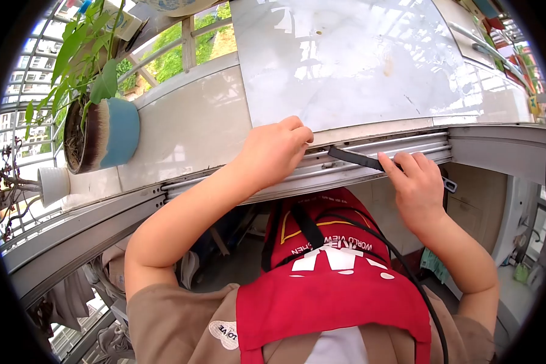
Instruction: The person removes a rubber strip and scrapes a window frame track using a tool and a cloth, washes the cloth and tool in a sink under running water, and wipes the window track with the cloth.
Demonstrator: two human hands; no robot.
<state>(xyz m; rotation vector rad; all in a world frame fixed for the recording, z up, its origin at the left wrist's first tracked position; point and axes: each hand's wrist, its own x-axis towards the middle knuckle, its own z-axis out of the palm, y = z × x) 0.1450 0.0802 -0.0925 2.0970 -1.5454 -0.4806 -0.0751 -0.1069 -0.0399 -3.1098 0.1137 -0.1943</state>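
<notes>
My left hand (277,150) is closed at the inner edge of the tiled ledge, just above the metal window track (321,173). Its fingertips are pinched together, and what they hold, if anything, is hidden. To the right, my right hand (415,185) grips a dark, flat-bladed tool (355,158) whose tip points left over the track. The tool's handle end, with a hole in it, sticks out to the right of my palm. A gap separates the tool's tip from my left hand.
A blue and brown pot (120,132) with a leafy plant stands at the left, near a small white pot (54,185). A glossy marble-look slab (346,60) lies on the ledge. Metal window frame (497,148) extends right; a black cable hangs over the red apron (340,303).
</notes>
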